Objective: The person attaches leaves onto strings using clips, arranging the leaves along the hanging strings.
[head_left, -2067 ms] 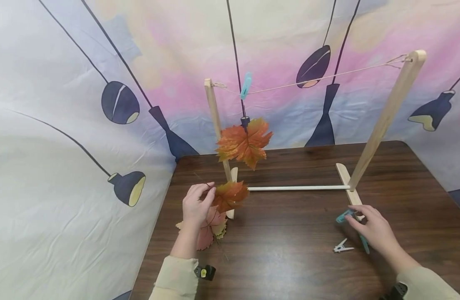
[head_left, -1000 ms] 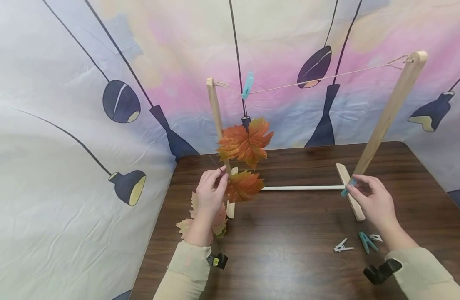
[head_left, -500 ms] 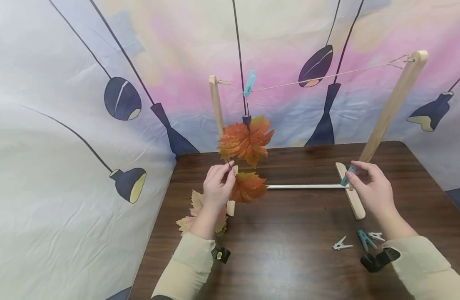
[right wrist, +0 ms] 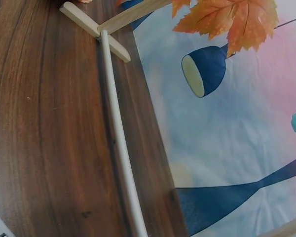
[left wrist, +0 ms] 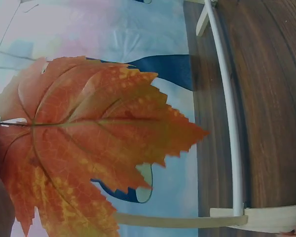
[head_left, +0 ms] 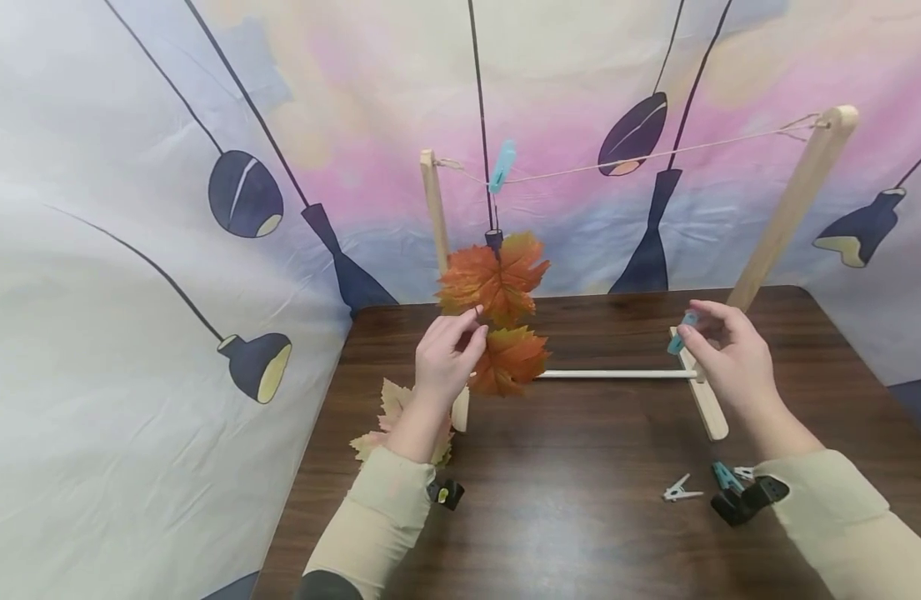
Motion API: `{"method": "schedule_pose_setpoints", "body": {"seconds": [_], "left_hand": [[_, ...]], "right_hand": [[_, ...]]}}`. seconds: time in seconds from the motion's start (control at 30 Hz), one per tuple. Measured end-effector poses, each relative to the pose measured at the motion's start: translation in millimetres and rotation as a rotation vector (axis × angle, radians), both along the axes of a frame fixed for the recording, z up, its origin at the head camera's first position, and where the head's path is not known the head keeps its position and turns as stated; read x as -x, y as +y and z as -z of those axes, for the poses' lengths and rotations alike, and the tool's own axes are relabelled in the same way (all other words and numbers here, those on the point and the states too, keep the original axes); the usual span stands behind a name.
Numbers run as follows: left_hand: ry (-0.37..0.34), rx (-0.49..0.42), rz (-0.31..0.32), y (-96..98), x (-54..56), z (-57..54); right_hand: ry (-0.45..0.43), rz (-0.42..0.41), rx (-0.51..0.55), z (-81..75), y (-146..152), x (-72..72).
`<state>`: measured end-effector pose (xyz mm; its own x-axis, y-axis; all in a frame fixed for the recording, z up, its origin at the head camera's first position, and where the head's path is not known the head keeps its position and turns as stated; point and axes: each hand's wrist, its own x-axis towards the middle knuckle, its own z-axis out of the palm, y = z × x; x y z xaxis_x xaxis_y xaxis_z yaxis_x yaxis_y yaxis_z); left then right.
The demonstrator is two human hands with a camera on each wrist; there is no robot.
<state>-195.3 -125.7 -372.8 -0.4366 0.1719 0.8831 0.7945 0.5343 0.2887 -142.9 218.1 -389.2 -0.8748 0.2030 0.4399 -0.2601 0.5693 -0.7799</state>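
My left hand (head_left: 447, 354) pinches the stem of an orange artificial maple leaf (head_left: 511, 362), which fills much of the left wrist view. Between the thumb and fingers of my right hand (head_left: 730, 350) is a light blue clothespin (head_left: 683, 333), held near the right post. Another orange leaf (head_left: 498, 279) hangs by its stem from a blue clothespin (head_left: 502, 167) clipped on the string (head_left: 580, 171). On the table, partly behind my left forearm, lie pale pink and cream leaves (head_left: 392, 417).
The string runs between two wooden posts (head_left: 793, 208), joined low down by a white rod (head_left: 618, 374). A white clothespin (head_left: 681, 489) and a teal clothespin (head_left: 726, 476) lie on the brown table (head_left: 565, 500) near my right wrist, with another white one partly hidden.
My left hand has carried the orange leaf up and to the right, toward the hanging leaf. My right hand has lifted the light blue clothespin off the table and up, slightly leftward.
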Motion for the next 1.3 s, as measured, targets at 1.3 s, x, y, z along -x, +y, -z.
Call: {"method": "schedule_pose_setpoints", "body": {"seconds": [1.3], "left_hand": [[-0.136,0.156,0.0,39.5,21.2,-29.1]], "right_hand": [[0.244,-0.132,0.283,-62.8,-33,33.7]]}}
